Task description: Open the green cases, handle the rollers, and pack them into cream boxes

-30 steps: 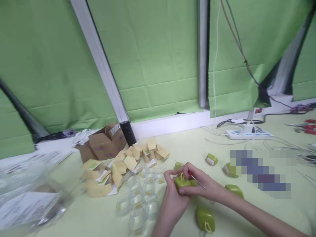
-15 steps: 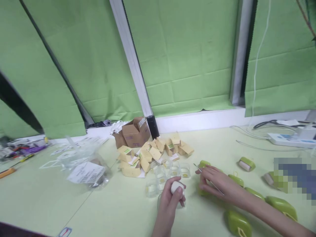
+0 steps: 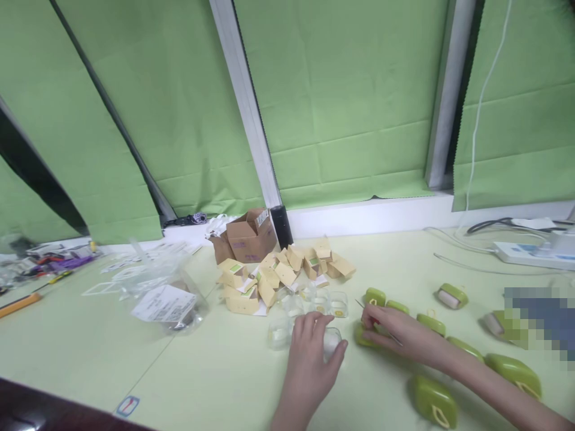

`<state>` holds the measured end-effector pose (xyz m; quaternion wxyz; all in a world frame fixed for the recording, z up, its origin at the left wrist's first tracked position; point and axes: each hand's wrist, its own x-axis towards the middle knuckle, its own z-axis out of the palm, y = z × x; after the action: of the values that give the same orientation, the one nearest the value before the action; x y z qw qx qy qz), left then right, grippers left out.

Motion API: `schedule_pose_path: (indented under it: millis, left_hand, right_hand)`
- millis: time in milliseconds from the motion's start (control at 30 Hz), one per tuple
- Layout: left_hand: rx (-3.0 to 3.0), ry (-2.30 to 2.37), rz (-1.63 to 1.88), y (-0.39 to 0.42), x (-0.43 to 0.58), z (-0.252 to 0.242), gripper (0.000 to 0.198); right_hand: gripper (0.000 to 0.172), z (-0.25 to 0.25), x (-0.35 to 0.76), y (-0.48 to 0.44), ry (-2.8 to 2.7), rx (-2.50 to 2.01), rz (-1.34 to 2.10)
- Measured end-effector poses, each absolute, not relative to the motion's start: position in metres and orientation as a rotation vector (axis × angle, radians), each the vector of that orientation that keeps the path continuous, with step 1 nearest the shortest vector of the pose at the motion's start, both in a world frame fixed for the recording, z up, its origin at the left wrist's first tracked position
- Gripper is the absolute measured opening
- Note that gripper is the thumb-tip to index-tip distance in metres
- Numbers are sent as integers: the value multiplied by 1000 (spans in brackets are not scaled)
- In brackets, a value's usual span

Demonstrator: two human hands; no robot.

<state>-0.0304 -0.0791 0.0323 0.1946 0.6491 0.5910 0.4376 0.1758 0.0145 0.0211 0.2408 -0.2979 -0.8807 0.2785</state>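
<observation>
The pale green table (image 3: 215, 383) is being viewed from the wearer's head by one camera, which is being aimed forward and down. The left hand (image 3: 311, 356) is being seen close by at six o'clock, the right hand (image 3: 398, 329) between four and five; the green blinds (image 3: 354, 90) are being taken in farther off at twelve, the power strip (image 3: 521, 254) at three.

Green cases (image 3: 433, 397) smooth glossy plastic; clear cups (image 3: 279, 335) plastic; yellow boxes (image 3: 241, 301) matt card

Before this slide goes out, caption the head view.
Left hand at clear, boxy plastic containers; right hand, holding a thin silvery metal tool, at a rounded green case.
</observation>
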Motion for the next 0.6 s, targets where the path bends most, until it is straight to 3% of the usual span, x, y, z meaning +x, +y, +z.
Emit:
schedule_pose_path:
  millis: [167, 367, 600]
  left_hand:
    - [1643, 1568, 1241, -86, 9, 25, 24]
    - [923, 1374, 1627, -86, 39, -1, 36]
    - [696, 1146, 1720, -94, 43, -3, 42]
  right_hand:
    - [19, 23, 174, 12, -2223, -795, 918]
    - [22, 40, 171, -16, -1674, -696, 1388]
    - [24, 31, 171, -29, -1733, -696, 1350]
